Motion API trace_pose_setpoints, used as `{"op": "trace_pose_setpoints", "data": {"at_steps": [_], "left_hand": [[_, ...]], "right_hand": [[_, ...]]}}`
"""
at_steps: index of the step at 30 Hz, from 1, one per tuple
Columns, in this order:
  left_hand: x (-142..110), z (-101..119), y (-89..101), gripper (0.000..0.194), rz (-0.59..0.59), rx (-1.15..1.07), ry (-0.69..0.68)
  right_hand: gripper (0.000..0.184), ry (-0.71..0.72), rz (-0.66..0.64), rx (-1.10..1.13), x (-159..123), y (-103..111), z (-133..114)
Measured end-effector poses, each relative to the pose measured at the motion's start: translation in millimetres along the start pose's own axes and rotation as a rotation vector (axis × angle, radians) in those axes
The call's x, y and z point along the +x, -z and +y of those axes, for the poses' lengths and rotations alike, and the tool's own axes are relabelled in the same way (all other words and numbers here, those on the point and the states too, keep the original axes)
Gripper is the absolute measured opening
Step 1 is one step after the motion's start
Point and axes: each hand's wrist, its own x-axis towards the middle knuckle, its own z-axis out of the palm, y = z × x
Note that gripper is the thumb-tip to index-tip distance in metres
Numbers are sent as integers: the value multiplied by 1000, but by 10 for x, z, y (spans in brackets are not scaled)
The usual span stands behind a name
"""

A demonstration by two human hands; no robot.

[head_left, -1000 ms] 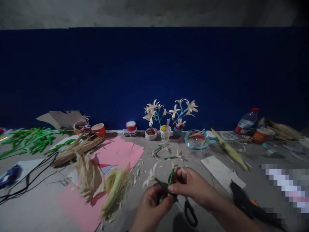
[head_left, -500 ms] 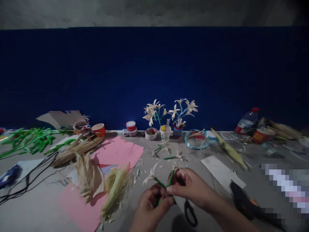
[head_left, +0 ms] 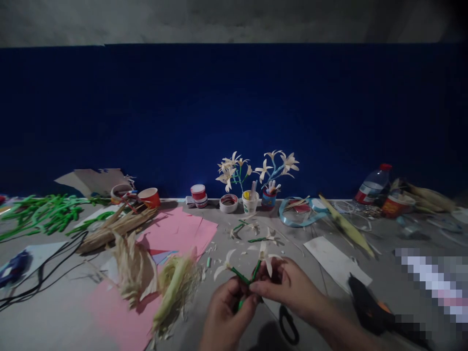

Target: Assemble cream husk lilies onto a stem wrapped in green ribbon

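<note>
Left hand [head_left: 232, 307] pinches the green stems of a twin-flowered sprig [head_left: 244, 277] low down between thumb and fingers, while the right hand [head_left: 283, 287] pinches it near where the stems meet, the two thumbs close together. The sprig is above the tabletop [head_left: 321, 324], in the middle of its near part. Its green-wrapped stems open into a V, each topped by a pale, narrow-petalled bloom; the left one leans outward, the right one stands more upright, a petal drooping beside the right hand's fingers.

Beneath the right wrist lies a black scissor handle [head_left: 288, 325], leaving little room there. Left of the hands, a bare strip runs to the yellow-green husk piece [head_left: 173, 295]; right of them, open tabletop reaches the white card [head_left: 334, 261] and the black glue gun [head_left: 369, 304]. Beyond the sprig, two loose flower pieces [head_left: 261, 238] [head_left: 239, 225] lie among scraps, then cups and standing flowers [head_left: 276, 168] line the far edge against the blue panel [head_left: 234, 117].

Compared with half a second ago, the right bloom has turned, showing more of its petals, and the left bloom's petals spread lower; both hands keep their pinch
</note>
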Motion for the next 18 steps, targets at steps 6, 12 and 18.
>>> {"op": "trace_pose_setpoints", "data": {"at_steps": [6, 12, 18], "left_hand": [[39, 29, 43, 34, 108, -104, -21], [265, -69, 214, 41, 23, -195, 96], [345, -207, 244, 47, -33, -227, 107]], "right_hand": [[25, 15, 105, -102, -33, 101, 153], [19, 102, 345, -439, -21, 558, 524], [15, 218, 329, -798, 314, 761, 614]]}}
